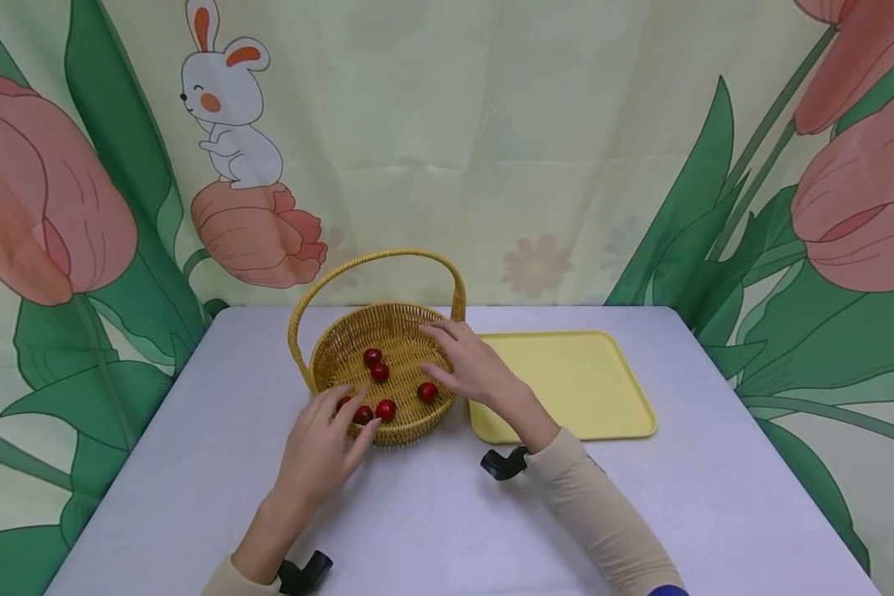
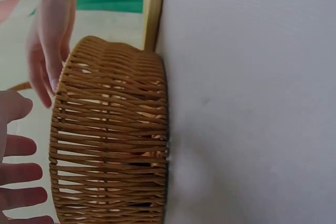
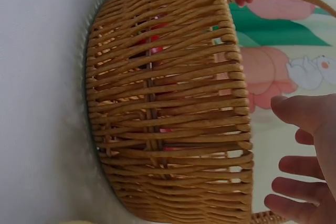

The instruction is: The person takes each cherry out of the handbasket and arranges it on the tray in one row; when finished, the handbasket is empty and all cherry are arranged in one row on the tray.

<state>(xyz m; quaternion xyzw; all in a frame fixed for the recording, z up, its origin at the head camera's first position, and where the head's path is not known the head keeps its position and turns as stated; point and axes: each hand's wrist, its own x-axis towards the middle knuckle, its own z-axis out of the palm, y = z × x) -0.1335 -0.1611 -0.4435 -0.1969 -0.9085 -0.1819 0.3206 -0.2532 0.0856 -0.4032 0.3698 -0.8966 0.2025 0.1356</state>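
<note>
A round woven wicker basket (image 1: 410,434) with a tall arched handle (image 1: 387,255) stands on the table, several shiny dark red cherries (image 1: 385,410) lying loose inside. My left hand (image 1: 317,451) hovers at the front left rim with fingers spread, partly covering a cherry. Over the right rim, my right hand (image 1: 477,364) has its fingers extended above the basket's inside, near a lone cherry (image 1: 427,391). Neither hand holds anything. Both wrist views show the wicker side wall (image 2: 107,129) close up, with relaxed fingers (image 3: 299,187) just above its rim.
A flat yellow tray (image 1: 566,389) with a low rim lies right beside the basket, under my right forearm. The table has a white cloth (image 1: 447,521). Behind it hangs a curtain (image 1: 432,124) printed with tulips and a rabbit.
</note>
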